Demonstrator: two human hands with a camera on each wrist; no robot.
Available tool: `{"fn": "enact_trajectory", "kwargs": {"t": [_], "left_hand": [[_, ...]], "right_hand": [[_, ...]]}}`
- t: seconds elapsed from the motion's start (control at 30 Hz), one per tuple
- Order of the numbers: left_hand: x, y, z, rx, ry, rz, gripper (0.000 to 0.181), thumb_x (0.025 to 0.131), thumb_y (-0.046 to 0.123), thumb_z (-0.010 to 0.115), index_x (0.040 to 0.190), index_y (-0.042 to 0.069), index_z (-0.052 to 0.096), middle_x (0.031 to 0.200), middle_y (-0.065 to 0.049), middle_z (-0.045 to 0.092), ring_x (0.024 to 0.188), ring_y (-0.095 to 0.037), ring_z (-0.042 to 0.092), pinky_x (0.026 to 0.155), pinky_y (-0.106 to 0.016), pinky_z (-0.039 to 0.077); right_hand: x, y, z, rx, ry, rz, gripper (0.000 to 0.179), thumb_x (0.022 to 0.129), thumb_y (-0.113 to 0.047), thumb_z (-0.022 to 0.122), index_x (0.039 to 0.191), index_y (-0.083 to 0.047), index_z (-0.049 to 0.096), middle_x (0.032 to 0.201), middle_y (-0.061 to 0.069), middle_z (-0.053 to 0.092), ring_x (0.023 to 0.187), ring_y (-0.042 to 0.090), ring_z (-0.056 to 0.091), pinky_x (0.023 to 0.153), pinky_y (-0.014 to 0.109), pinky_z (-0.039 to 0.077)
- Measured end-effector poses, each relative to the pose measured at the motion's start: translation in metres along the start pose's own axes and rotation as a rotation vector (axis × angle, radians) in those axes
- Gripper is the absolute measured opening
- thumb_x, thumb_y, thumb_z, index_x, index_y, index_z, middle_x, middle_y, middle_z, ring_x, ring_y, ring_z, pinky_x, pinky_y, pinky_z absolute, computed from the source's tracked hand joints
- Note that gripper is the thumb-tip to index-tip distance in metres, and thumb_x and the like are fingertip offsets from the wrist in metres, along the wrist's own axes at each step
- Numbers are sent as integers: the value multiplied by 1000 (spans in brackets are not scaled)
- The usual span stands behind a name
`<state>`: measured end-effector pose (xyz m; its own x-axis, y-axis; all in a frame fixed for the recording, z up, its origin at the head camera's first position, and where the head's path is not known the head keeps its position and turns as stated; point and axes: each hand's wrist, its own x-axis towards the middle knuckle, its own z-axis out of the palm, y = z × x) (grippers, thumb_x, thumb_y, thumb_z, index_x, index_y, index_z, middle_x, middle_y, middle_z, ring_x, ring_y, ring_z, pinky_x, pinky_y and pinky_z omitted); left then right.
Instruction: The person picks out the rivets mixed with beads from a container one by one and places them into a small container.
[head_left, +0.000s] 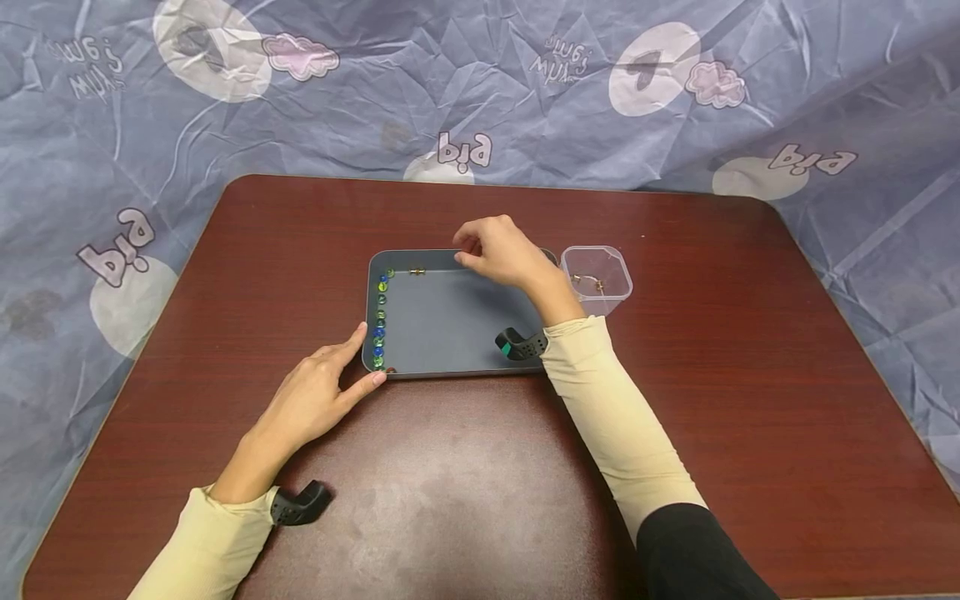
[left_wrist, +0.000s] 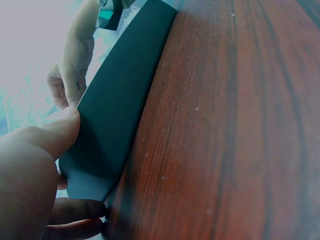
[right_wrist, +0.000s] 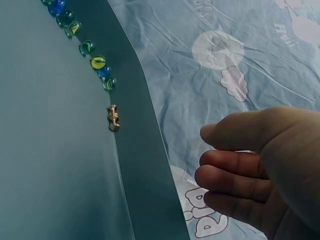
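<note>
A shallow grey tray (head_left: pixel 465 333) lies on the table. My left hand (head_left: pixel 311 396) grips its near left corner, thumb (left_wrist: pixel 62 125) at the front rim and fingers round the corner. Several glass marbles (head_left: pixel 379 332), green, blue and yellow, line the tray's left wall. Beside the far wall, toward the left, rests a small gold-coloured metal piece (right_wrist: pixel 114 118). Above the far rim hovers my right hand (head_left: pixel 501 248); its loosely curled fingers (right_wrist: pixel 232 170) hold nothing, to the right of the metal piece.
A clear plastic box (head_left: pixel 615 287) with a few gold-coloured pieces stands against the tray's right side. A brown bit (head_left: pixel 390 370) sits in the near left corner. The reddish-brown table (head_left: pixel 750 375) backs onto a patterned blue-grey cloth (head_left: pixel 517 100).
</note>
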<state>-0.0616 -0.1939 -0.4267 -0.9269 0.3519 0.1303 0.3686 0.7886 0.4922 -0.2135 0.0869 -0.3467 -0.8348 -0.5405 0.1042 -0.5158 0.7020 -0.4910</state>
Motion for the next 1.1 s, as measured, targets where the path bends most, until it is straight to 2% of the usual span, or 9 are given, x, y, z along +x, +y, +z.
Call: {"fn": "enact_trajectory", "kwargs": {"t": [0.2, 0.37, 0.53, 0.83, 1.1], "left_hand": [[-1, 0, -1, -7, -17, -11, 76, 96, 46, 63, 153, 3, 34, 139, -26, 52, 126, -41, 51, 99, -57, 43], [-1, 0, -1, -20, -38, -33, 78, 96, 50, 60, 154, 5, 32, 142, -25, 51, 129, -41, 49, 101, -57, 41], [-1, -1, -1, -18, -35, -25, 78, 97, 49, 60, 154, 5, 32, 141, -25, 51, 128, -40, 49, 101, -56, 42], [-1, -2, -4, -9, -9, -13, 77, 96, 47, 62, 153, 3, 34, 140, -25, 52, 128, -41, 50, 100, -56, 42], [-1, -3, 0, 0, -2, 6, 77, 95, 46, 64, 152, 2, 35, 139, -24, 54, 127, -40, 51, 99, -55, 44]], "right_hand": [[7, -6, 8, -14, -60, 6, 21, 92, -9, 69, 110, 3, 71, 95, 12, 73, 88, 21, 68, 82, 31, 53], [12, -11, 18, -15, -151, -6, 23, 93, -9, 68, 113, 2, 71, 100, 11, 72, 91, 20, 67, 81, 32, 52], [18, -11, 28, -41, -232, 10, 25, 94, -9, 66, 117, 1, 70, 105, 11, 72, 96, 20, 66, 84, 32, 52], [30, -18, 34, -64, -272, -5, 24, 94, -11, 68, 115, -1, 71, 100, 9, 71, 93, 19, 65, 84, 32, 50], [35, -21, 45, -123, -315, 13, 30, 94, -13, 68, 121, 0, 68, 98, 11, 71, 91, 20, 65, 83, 33, 52]]}}
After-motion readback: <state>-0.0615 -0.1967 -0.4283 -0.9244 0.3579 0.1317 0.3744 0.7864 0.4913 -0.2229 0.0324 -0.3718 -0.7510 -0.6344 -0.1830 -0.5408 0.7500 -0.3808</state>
